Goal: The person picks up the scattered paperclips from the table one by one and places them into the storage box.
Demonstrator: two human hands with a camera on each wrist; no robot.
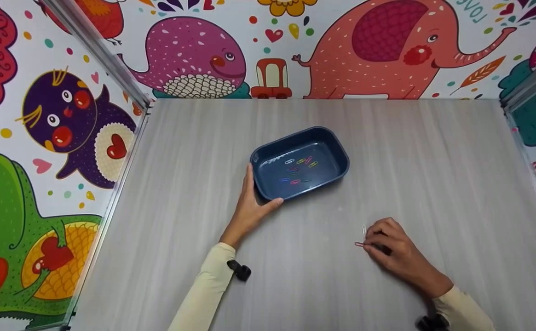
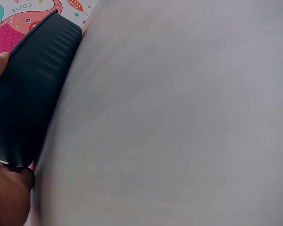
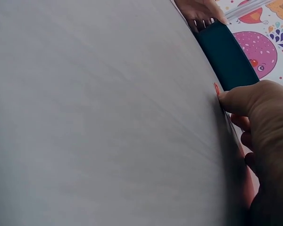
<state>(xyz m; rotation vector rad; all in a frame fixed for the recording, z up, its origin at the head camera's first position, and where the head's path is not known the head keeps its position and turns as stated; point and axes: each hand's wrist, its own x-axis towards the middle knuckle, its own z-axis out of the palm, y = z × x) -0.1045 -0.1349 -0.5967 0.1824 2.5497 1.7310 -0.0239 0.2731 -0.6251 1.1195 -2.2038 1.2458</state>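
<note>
A dark blue plastic tray (image 1: 332,184) stands on the table with several paper clips in it, white, yellow, red and blue among them. My left hand (image 1: 248,207) holds its near left corner, thumb along the near wall and fingers at the left end. In the left wrist view the thumb lies over the rim of the tray (image 2: 33,89). To the right and nearer me, my right hand (image 1: 399,253) pinches a red paper clip (image 1: 359,244) between thumb and fingers. This red clip (image 3: 216,88) sticks out past the thumb tip. Beside the index finger shows a white paper clip (image 1: 364,230).
The table (image 1: 194,151) has a pale wood-grain top. Walls printed with cartoon animals, such as an elephant (image 1: 383,50) at the back and a crocodile (image 1: 1,220) at the left, border it. Metal rails (image 1: 106,50) run along the corners.
</note>
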